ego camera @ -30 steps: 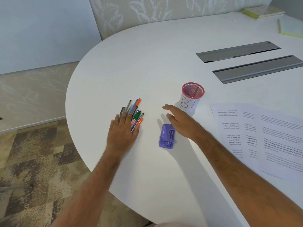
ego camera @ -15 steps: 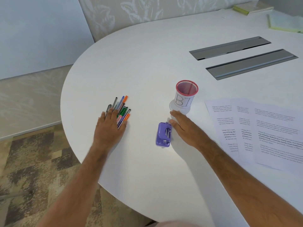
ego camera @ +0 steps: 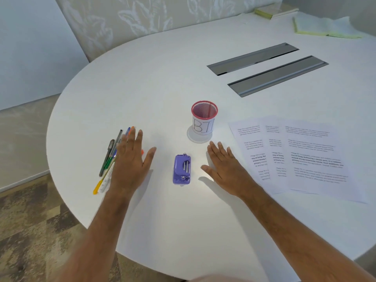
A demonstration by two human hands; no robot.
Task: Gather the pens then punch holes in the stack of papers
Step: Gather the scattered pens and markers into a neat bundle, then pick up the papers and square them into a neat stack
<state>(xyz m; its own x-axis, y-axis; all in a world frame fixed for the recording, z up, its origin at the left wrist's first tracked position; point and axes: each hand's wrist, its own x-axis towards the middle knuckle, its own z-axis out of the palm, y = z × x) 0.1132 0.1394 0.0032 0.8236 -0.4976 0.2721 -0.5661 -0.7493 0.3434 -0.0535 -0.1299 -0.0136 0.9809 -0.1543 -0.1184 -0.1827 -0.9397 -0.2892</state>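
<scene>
The pens [ego camera: 110, 159] lie in a loose bundle on the white surface [ego camera: 154, 82], well to the left of the purple hole punch [ego camera: 182, 169], their long axes running from near the surface's edge away toward the far side, tips slanted a little toward the punch. The left hand [ego camera: 130, 159] is over the punch-side half of that bundle, palm down, fingers spread and straight, clasping nothing; whether it presses on the pens or floats just above them I cannot tell. So the pens sit under and just outboard of the left hand, which is plainly the nearer one. The right hand [ego camera: 225, 165] lies flat and empty on the other side of the punch, between it and the fanned sheets of paper [ego camera: 305, 155]. The red mesh cup [ego camera: 204, 118] stands upright beyond the punch, seemingly empty, probably where the pens belong.
</scene>
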